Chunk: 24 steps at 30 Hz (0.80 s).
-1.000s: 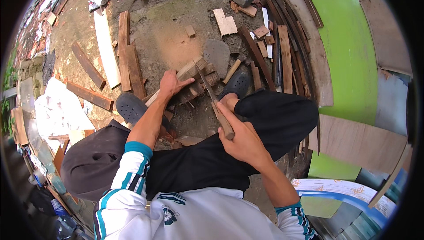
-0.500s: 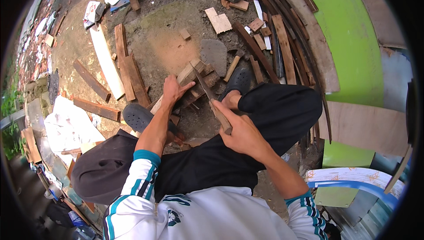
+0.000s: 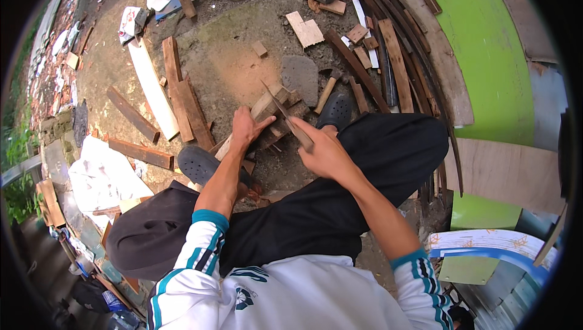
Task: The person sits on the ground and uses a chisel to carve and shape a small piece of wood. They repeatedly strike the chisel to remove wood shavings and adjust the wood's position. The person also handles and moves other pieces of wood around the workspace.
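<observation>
My left hand (image 3: pixel 245 128) is closed over a pale length of wood (image 3: pixel 265 106), its thumb stretched toward the saw. This wood slants away from me and rests on a darker wooden block (image 3: pixel 279 126). In my right hand (image 3: pixel 328 155) is the wooden handle of a handsaw (image 3: pixel 277 102). The narrow blade lies across the wood near its far end, just right of my left thumb. How deep its teeth sit in the wood cannot be made out. My left shoe (image 3: pixel 198 164) is beside the wood's near end, which my forearm partly hides.
Sawdust (image 3: pixel 243 77) covers the concrete beyond the wood, with a small offcut (image 3: pixel 260 49) in it. A hammer (image 3: pixel 326 93) lies by my right shoe (image 3: pixel 336 111). Boards (image 3: pixel 188 106) lie at left; long dark strips (image 3: pixel 419 75) curve along the right near a green panel (image 3: pixel 486 38).
My right hand has pushed the saw forward, away from my body, along its blade's line. My left hand stays on the wood. The whole view has shifted slightly.
</observation>
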{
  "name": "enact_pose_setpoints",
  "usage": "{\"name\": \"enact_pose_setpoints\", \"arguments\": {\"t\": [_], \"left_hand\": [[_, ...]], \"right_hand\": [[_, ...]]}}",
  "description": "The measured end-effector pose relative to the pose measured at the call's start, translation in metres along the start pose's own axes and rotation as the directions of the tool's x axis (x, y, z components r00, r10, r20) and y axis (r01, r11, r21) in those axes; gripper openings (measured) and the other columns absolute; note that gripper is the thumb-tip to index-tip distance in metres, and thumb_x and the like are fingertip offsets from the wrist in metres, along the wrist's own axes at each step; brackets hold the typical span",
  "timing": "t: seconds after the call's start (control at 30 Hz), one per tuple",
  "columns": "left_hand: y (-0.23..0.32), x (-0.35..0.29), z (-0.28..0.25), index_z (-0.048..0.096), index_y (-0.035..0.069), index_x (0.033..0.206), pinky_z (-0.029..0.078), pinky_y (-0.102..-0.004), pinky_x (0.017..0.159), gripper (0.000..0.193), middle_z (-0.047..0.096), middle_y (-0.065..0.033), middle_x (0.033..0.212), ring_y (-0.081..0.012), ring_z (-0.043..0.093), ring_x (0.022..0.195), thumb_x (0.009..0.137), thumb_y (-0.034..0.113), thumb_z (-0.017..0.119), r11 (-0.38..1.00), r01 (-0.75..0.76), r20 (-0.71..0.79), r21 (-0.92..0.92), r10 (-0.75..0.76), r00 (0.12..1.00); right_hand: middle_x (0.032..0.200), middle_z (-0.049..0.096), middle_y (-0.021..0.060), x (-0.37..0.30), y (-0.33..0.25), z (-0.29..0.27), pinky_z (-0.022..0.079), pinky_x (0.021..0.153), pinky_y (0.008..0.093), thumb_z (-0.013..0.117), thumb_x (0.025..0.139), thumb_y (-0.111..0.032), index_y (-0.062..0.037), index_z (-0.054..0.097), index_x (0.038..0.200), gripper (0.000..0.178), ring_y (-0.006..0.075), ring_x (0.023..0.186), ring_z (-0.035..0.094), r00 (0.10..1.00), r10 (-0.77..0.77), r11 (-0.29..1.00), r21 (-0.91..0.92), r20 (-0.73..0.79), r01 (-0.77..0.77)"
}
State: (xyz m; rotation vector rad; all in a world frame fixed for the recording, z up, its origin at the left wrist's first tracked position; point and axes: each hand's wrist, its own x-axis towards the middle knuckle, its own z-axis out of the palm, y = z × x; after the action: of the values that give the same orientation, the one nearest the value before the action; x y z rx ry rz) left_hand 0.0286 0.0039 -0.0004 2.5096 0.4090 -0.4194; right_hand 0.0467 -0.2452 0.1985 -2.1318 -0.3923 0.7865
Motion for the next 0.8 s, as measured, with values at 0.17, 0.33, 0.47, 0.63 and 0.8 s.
{"name": "enact_pose_setpoints", "arguments": {"t": [0.17,0.33,0.47,0.63,0.8], "left_hand": [[-0.011,0.006,0.007,0.061,-0.013,0.106,0.049,-0.0491,0.093,0.094,0.063,-0.0295,0.104,-0.0433,0.059,0.103,0.073,0.072,0.079,0.998,-0.058,-0.028,-0.039,0.057,0.998],[-0.005,0.003,0.0,0.062,-0.013,0.11,0.049,-0.049,0.093,0.094,0.064,-0.0294,0.106,-0.0426,0.059,0.107,0.073,0.071,0.08,1.0,0.027,-0.017,-0.006,-0.027,0.999],[0.003,0.005,0.006,0.062,-0.013,0.11,0.049,-0.0489,0.094,0.095,0.064,-0.0291,0.106,-0.0424,0.059,0.106,0.072,0.071,0.081,0.997,-0.069,-0.067,-0.043,0.066,0.996],[-0.01,0.005,0.004,0.061,-0.013,0.108,0.048,-0.0489,0.093,0.093,0.063,-0.0292,0.105,-0.0424,0.059,0.105,0.072,0.07,0.081,0.994,-0.01,-0.03,-0.108,0.007,1.0],[-0.005,0.004,0.006,0.061,-0.013,0.112,0.048,-0.0491,0.095,0.093,0.063,-0.0301,0.109,-0.0433,0.058,0.109,0.073,0.069,0.082,0.999,-0.022,-0.075,-0.026,0.02,0.997]], "right_hand": [[0.086,0.07,0.0305,0.037,-0.002,0.026,0.054,0.08,0.0503,0.061,0.085,-0.008,-0.0138,0.045,0.153,0.07,0.0485,0.085,0.07,0.997,0.057,0.998,-0.003,-0.044,-0.057],[0.091,0.068,0.036,-0.069,-0.029,-0.027,0.053,0.091,0.054,0.067,0.084,-0.011,-0.0183,0.039,0.158,0.08,0.0528,0.098,0.066,0.989,0.072,0.997,-0.004,0.131,-0.072],[0.091,0.07,0.0316,0.024,-0.003,0.014,0.053,0.082,0.0493,0.062,0.086,-0.01,-0.0099,0.046,0.152,0.068,0.0468,0.084,0.07,0.998,0.03,0.999,-0.027,-0.062,-0.032],[0.089,0.07,0.0323,-0.041,-0.011,-0.002,0.054,0.08,0.0543,0.066,0.083,-0.008,-0.0189,0.042,0.156,0.078,0.0508,0.089,0.068,0.995,0.098,0.995,0.013,0.035,-0.098],[0.089,0.069,0.0332,-0.017,0.002,-0.001,0.055,0.083,0.0529,0.065,0.083,-0.008,-0.0176,0.044,0.155,0.075,0.0501,0.09,0.068,1.0,-0.013,1.0,0.007,-0.028,0.013]]}}
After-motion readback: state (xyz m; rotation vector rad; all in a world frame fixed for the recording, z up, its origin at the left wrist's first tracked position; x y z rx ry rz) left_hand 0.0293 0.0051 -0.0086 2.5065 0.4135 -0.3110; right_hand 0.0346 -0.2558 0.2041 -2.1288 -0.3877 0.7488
